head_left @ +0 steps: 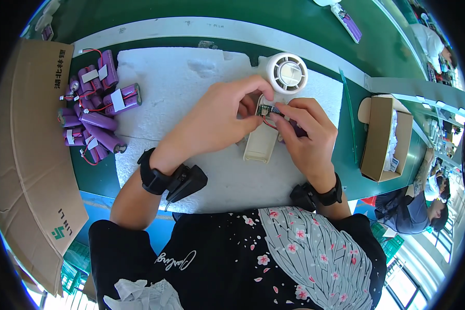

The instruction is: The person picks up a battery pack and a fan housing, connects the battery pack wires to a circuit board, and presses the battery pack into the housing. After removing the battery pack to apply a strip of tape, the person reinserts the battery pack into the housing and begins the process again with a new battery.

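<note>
A white handheld fan [287, 74] lies on a white foam board, its round grille at the far end and its handle [261, 142] pointing toward me. The handle is uncovered, and a small green circuit board [265, 109] shows inside near the neck. My left hand [227, 111] is closed around the upper handle, thumb and index finger on either side of the board. My right hand [310, 129] is closed too, its thumb and index finger at the board's right edge. A purple battery pack [297, 129] shows partly beneath those fingers, and a red wire runs from the board.
Several purple battery packs [95, 106] with wires are heaped left of the foam board [160, 98]. A large cardboard box [31, 155] stands at the left edge, a smaller open carton [375, 139] at the right. Another fan handle [347, 23] lies far right. A person [416, 212] sits at right.
</note>
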Motion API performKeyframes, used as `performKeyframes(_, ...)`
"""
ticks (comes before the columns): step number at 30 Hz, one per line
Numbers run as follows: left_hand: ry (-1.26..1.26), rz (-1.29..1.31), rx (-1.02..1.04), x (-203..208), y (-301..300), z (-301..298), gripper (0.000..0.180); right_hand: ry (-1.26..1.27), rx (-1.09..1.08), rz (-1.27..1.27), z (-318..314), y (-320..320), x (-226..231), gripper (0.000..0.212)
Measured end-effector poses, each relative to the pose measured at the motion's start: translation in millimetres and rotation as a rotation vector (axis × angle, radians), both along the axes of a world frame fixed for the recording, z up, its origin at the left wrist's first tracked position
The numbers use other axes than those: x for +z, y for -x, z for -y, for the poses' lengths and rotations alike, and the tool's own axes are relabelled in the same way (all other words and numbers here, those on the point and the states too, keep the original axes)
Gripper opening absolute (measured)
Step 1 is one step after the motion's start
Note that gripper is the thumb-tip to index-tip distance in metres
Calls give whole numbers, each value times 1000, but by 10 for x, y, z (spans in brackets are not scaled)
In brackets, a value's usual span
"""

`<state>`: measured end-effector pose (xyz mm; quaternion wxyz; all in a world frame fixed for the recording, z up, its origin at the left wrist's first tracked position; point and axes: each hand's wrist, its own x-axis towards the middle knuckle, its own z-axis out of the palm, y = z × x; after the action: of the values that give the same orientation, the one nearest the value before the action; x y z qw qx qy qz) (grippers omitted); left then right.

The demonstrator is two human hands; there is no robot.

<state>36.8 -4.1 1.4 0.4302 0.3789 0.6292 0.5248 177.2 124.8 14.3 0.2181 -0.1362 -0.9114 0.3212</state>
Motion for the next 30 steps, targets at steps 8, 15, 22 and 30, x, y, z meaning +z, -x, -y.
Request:
performKeyframes(8,-24,57,0,0,31,3,24,-29,19,17,6,-2,11,19)
performKeyframes(15,-156,-292,-23,0,38,-8,25,56,-8,33,-54,-1,19,17)
performKeyframes(22,-98,-362,-76,61,61,-47,27,264,-50,210,-139,-4,70,20)
performKeyframes(30,-120,-345,-27,62,1,-13,26,638,215,469,-294,-84,249,35)
